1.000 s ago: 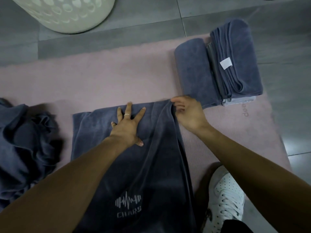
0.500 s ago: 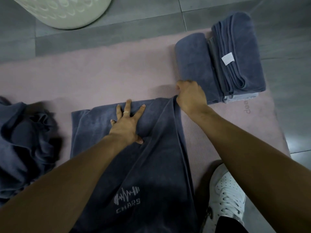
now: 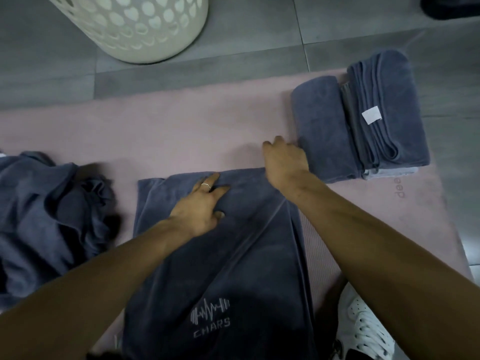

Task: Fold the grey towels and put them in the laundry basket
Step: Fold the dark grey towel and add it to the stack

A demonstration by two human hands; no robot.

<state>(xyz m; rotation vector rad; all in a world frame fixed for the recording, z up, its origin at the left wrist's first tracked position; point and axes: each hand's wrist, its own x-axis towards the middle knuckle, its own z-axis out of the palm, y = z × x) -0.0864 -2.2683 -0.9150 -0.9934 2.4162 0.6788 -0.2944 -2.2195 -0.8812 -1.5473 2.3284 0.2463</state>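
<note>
The floor [image 3: 259, 35] is laid with large grey tiles, matte and faintly streaked, with thin pale grout lines crossing between them. A dusty-pink exercise mat [image 3: 181, 131] lies flat over the tiles and fills most of the view, its far edge running roughly parallel to a grout line; pale lettering is printed near its right edge. A dark object [image 3: 452, 6] sits at the top right corner, too cropped to identify. The light is dim and even, with soft shadows

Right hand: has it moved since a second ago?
Yes. The right hand has slid away from the person along the flat grey towel's right edge, past its far corner, closer to the folded grey towel stack.
</note>
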